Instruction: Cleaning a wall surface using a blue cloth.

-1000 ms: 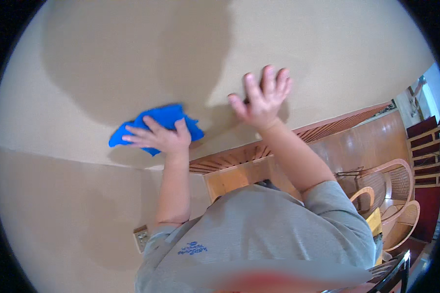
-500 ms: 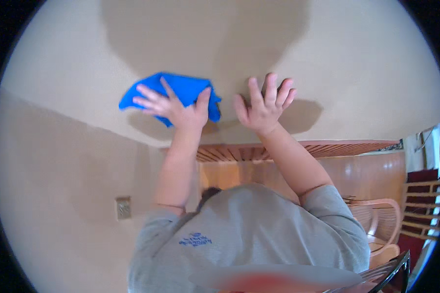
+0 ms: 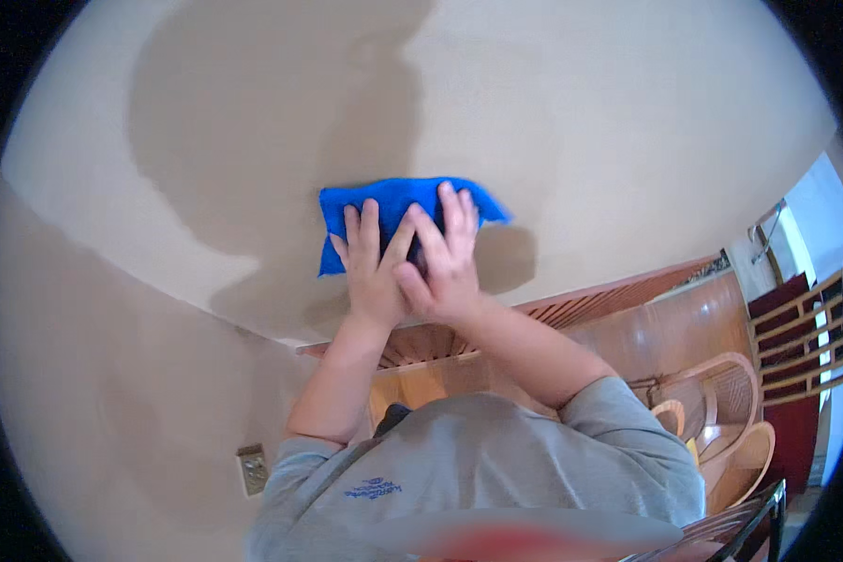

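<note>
A blue cloth (image 3: 337, 253) lies against a broad beige wall (image 3: 618, 131), in the shadow of my head and arms. My left hand (image 3: 375, 267) is spread over the cloth's left and middle part, fingers apart and pointing up. Beside it, touching it, my right hand (image 3: 445, 258) lies on the cloth's right part with fingers spread and slightly bent. The cloth's right corner sticks out past my fingertips.
A second wall (image 3: 112, 356) meets this one at a corner on the left and bears a socket plate (image 3: 251, 468). A slatted wooden strip (image 3: 590, 295) runs below my hands, beside a wooden floor (image 3: 618, 323). Rattan chairs (image 3: 731, 403) and a wooden slatted piece (image 3: 796, 328) are at the right.
The cloth has moved right under my left hand. My right hand has shifted left from the bare wall onto the cloth, so both hands now touch on it.
</note>
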`<state>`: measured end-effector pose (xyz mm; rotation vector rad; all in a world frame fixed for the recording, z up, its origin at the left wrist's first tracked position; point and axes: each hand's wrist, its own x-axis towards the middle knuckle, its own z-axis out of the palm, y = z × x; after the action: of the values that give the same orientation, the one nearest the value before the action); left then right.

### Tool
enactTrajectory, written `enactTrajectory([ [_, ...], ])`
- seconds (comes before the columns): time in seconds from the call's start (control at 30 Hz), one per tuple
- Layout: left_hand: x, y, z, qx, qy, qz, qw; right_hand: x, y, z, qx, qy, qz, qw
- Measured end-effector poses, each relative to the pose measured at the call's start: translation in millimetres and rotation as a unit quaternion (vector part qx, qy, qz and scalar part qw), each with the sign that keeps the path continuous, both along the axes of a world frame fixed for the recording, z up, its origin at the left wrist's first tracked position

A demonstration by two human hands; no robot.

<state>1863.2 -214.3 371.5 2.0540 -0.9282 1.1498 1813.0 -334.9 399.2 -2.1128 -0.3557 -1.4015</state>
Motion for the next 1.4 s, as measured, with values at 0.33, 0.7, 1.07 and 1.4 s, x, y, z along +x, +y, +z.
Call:
enactTrajectory([
  [0.33,90,51,28,-0.076,-0.061,0.166,0.981,80,15,18,-0.065,0.001,-0.261,0.963],
  [0.7,138,14,71,-0.05,-0.102,0.156,0.981,122,-20,18,-0.118,0.007,-0.3,0.947],
  [1.07,131,30,82,-0.046,-0.117,0.179,0.976,123,-12,29,-0.073,-0.082,-0.264,0.958],
  [1.4,110,31,72,-0.028,-0.096,0.189,0.977,100,-31,49,0.021,-0.059,-0.293,0.954],
])
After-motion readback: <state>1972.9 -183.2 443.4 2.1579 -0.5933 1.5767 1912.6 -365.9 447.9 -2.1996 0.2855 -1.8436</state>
